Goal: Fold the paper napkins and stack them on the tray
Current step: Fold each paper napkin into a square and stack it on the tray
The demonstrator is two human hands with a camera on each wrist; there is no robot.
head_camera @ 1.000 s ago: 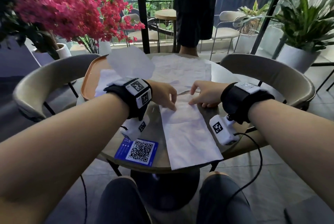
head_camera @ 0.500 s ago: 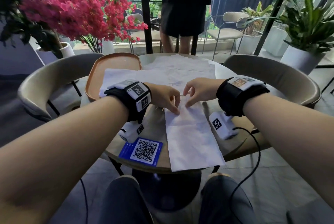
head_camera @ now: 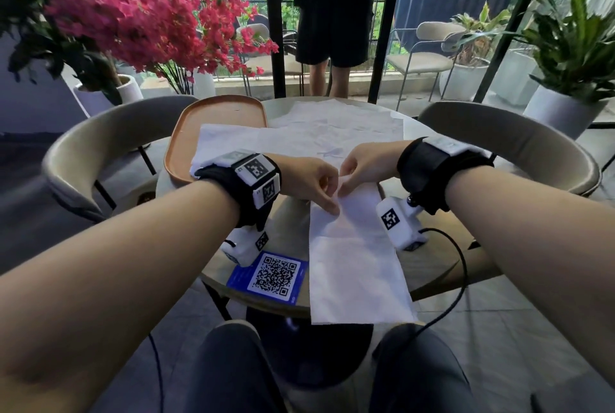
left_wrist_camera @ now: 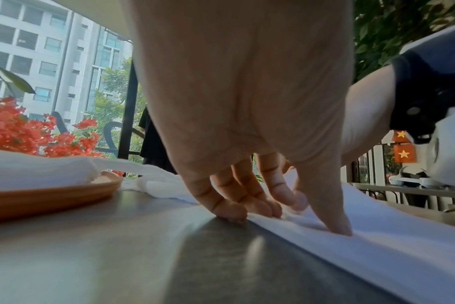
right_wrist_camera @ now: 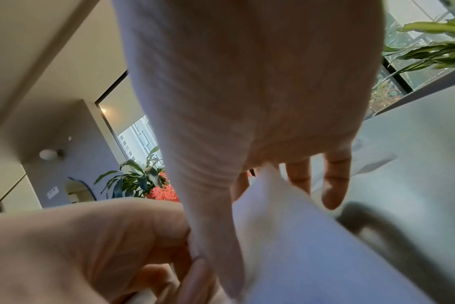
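Observation:
A long white napkin (head_camera: 352,262) lies folded into a strip on the round table (head_camera: 289,233), its near end hanging over the edge. My left hand (head_camera: 324,198) holds the strip's left edge near the far end, thumb on top and curled fingers at the edge (left_wrist_camera: 286,218). My right hand (head_camera: 344,181) pinches the far end and holds it raised off the table; the lifted napkin (right_wrist_camera: 299,236) shows in the right wrist view. An orange tray (head_camera: 186,133) sits at the back left with a white napkin (head_camera: 226,143) lying partly on it.
Several unfolded napkins (head_camera: 332,126) are spread over the far half of the table. A blue QR card (head_camera: 269,276) lies at the near left edge. Chairs (head_camera: 109,146) flank the table on both sides, and a person (head_camera: 332,13) stands behind it.
My hands have drawn together at the strip's far end, and the right hand has lifted that end. The napkin that hung in the air over the tray has settled on it.

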